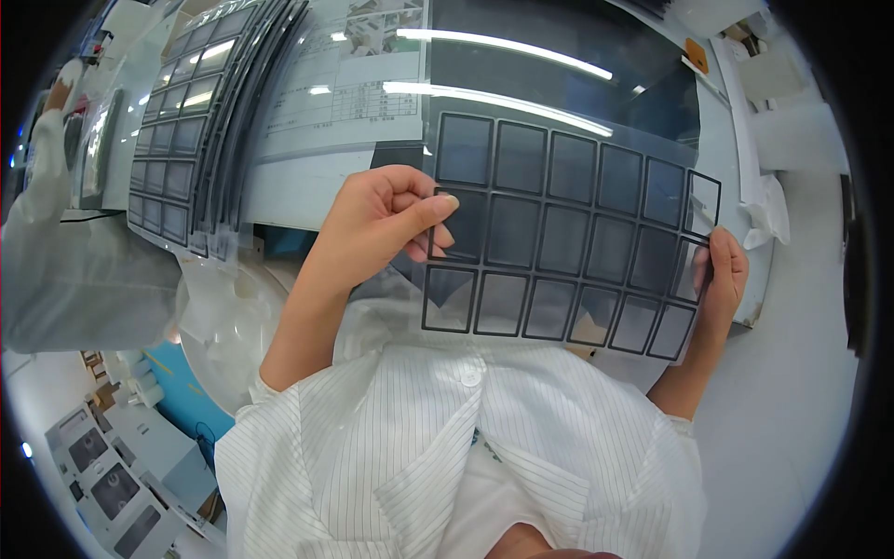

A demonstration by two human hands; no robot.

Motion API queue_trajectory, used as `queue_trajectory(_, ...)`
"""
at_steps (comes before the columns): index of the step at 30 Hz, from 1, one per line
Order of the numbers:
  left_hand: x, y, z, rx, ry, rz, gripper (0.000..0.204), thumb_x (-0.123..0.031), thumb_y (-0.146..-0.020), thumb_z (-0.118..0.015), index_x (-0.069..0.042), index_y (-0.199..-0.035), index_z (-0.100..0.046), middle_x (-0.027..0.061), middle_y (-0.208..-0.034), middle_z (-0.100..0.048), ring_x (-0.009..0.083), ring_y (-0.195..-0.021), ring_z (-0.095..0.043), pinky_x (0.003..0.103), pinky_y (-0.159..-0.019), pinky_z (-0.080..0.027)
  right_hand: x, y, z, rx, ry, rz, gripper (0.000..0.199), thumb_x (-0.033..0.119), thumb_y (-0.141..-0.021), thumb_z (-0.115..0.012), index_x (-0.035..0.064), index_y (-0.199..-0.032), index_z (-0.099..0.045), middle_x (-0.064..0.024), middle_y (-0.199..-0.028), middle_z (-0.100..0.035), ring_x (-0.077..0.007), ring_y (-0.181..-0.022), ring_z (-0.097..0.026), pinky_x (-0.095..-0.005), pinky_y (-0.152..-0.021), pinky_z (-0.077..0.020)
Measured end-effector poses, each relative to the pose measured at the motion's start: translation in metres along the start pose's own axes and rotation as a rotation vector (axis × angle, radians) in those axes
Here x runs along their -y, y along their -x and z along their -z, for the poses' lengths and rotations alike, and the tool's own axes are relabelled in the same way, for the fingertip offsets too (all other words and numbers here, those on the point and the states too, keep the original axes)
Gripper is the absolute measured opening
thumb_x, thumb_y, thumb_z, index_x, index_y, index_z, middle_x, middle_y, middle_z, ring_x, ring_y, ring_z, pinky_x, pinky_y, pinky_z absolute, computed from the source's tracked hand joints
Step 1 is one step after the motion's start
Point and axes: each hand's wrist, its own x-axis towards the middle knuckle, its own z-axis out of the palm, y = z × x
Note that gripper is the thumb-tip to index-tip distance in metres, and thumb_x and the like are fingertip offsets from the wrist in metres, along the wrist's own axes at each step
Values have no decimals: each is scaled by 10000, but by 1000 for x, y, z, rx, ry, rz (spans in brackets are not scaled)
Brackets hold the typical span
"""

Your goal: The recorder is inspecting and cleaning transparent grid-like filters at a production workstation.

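A clear plastic sheet [536, 235] printed with rows of black-bordered rectangles is held up in front of my chest, over the near edge of the table. Its left edge is pinched by my left hand [386, 219], thumb on the near face and fingers curled behind. On the opposite edge my right hand [724, 272] grips with the thumb in front; its other fingers show partly through the sheet. At the far left lies a thick stack of similar sheets [172, 135], its layers slightly fanned on the right side.
Behind the held sheet, a dark glossy mat [559, 70] covers part of the table and reflects ceiling lights. Printed papers under clear film [345, 98] lie between mat and stack. A small orange object [696, 56] sits at the far right. A co-worker's white sleeve [47, 168] shows at left.
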Motion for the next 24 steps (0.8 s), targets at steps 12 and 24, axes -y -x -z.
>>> queue_trajectory(12,-1,2,2,24,-18,89,140,-119,-872,-671,-2,-843,-599,97,-661,-669,64,-496,-577,174,-457,-450,8,7,-6,-53,49,-99,305,231,-982,-496,96,-710,-522,70,-578,-425,-2,-449,-296,-196,-414,-185)
queue_trajectory(24,0,2,1,-1,-13,110,166,-126,-861,-692,15,-868,-606,102,-661,-668,71,-509,-587,179,-449,-448,9,11,-12,-59,61,-128,351,249,-985,-494,100,-666,-488,70,-570,-422,-2,-457,-305,-194,-424,-197)
